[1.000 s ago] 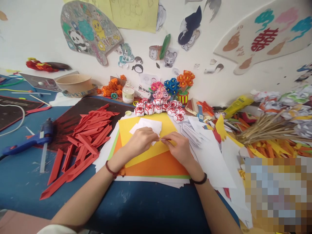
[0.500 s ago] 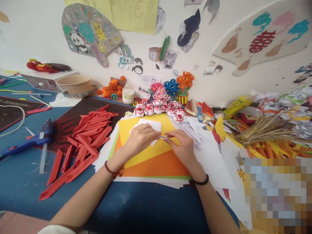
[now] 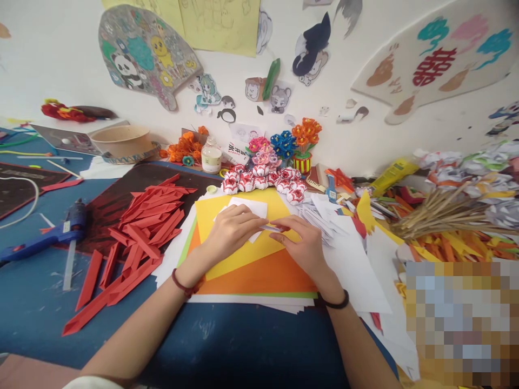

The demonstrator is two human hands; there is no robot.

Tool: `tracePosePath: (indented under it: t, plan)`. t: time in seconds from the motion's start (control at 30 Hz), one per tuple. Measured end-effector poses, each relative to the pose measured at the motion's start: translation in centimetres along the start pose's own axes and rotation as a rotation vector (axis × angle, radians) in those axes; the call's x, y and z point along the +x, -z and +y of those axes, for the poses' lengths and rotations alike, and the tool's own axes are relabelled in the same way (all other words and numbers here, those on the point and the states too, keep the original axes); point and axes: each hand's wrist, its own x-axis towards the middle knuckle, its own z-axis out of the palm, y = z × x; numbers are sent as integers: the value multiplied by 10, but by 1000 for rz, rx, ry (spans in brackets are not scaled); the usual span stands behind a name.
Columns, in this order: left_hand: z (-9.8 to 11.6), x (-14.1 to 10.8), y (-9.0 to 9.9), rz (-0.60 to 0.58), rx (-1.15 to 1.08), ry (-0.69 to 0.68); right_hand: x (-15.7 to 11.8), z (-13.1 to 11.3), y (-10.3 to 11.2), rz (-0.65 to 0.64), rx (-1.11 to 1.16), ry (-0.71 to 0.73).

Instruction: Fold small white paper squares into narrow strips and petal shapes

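A small folded piece of white paper (image 3: 271, 228) is held between my two hands, above a yellow sheet (image 3: 227, 265). My left hand (image 3: 235, 229) has its fingers closed on the left end of the piece, partly hiding it. On the right end, the thumb and fingers of my right hand (image 3: 302, 240) pinch it. White square papers (image 3: 255, 208) lie on the yellow sheet just behind my left hand. Under the yellow sheet is an orange one (image 3: 259, 273), with green and white sheets below.
Red folded strips (image 3: 150, 221) are heaped at the left, beside a blue glue gun (image 3: 67, 229). White folded strips (image 3: 324, 219) lie right of my hands. Red-and-white paper flowers (image 3: 259, 178) stand behind. Wooden sticks (image 3: 430, 213) are at the right.
The view has shifted slightly. Both hands keep hold of the folded paper, and its visible part between the fingertips looks slightly tilted differently.
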Motion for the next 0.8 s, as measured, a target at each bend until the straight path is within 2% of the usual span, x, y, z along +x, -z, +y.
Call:
tracePosePath:
  t: [0.13, 0.33, 0.43, 0.53, 0.67, 0.8]
  plan:
    - [1, 1, 1, -14, 25, -14, 1, 2, 1, -87, 153, -168]
    - [9, 4, 4, -2, 121, -22, 1, 3, -1, -83, 358, -389]
    - [16, 4, 5, 68, 258, -61, 1, 1, -1, -62, 381, -420]
    - [22, 3, 7, 103, 373, -159, 2, -2, -1, -35, 403, -412]
    - [24, 1, 11, 91, 408, -212, 3, -4, 0, -22, 428, -403]
    - [21, 1, 11, 151, 406, -285, 3, -5, 1, -26, 444, -412]
